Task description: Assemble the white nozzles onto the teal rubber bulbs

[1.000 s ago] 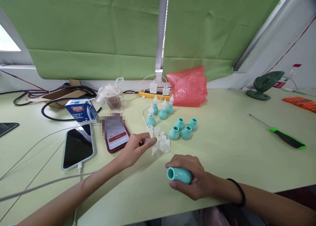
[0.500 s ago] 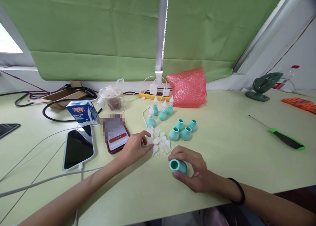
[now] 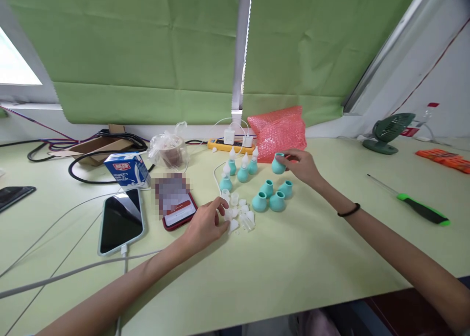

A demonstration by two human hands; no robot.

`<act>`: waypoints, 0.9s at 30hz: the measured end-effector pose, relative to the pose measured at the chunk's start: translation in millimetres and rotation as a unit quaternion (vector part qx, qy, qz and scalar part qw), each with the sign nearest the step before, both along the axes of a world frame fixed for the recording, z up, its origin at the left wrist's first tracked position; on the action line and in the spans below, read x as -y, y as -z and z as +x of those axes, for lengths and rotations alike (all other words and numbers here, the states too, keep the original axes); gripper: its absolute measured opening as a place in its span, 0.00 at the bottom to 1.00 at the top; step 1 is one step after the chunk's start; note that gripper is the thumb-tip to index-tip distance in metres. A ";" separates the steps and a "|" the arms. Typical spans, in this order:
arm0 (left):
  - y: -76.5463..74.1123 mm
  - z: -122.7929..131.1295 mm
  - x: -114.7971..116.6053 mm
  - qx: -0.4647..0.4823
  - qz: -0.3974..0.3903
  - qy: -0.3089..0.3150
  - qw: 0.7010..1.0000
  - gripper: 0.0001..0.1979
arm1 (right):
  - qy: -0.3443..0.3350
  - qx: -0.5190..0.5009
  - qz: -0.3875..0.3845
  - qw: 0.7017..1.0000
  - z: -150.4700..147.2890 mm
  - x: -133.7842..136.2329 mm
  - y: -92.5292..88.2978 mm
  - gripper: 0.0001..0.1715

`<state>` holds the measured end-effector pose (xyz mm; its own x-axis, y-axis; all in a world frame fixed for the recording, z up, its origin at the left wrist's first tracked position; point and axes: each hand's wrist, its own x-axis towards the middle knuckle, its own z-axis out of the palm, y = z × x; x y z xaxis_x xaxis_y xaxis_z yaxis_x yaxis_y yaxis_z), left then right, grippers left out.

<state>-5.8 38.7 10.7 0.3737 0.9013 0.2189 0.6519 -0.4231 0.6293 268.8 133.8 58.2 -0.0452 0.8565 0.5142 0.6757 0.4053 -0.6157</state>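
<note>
Now the right hand (image 3: 301,165) is carrying a teal bulb (image 3: 278,165), grip clamped on it, from near the front edge of the surface (image 3: 316,262) to just behind four matching bulbs (image 3: 277,204); the left hand (image 3: 205,222) is keeping its grip apart at clear pieces (image 3: 243,209).

The pale yellow-green table (image 3: 323,257) bears, near its middle, four open teal bulbs (image 3: 277,203) in a cluster, four tipped teal bulbs (image 3: 243,174) behind and left, and loose translucent parts (image 3: 246,222). A red-cased phone (image 3: 179,214), pale-cased phone (image 3: 122,221) and milk carton (image 3: 127,170) sit left; a power strip (image 3: 216,145) and red bubble wrap (image 3: 281,136) behind; a screwdriver (image 3: 422,209), fan (image 3: 391,131) and orange packet (image 3: 442,160) right.
</note>
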 end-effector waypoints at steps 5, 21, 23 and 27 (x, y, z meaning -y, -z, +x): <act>-0.2 1.3 1.8 0.031 -0.012 0.005 0.999 0.09 | -0.014 0.067 -0.081 0.994 9.7 -25.0 32.2 0.14; -2.9 2.3 10.1 -0.016 0.058 -0.006 0.998 0.05 | -0.054 0.150 -0.111 0.981 -30.6 -69.5 13.8 0.22; -3.0 2.1 10.6 -0.024 0.065 -0.007 0.998 0.05 | -0.060 0.141 -0.090 0.984 -35.5 -72.2 15.6 0.16; -3.9 2.4 11.6 -0.027 0.082 -0.018 0.996 0.04 | -0.013 0.087 0.016 0.996 -41.3 -59.3 5.5 0.14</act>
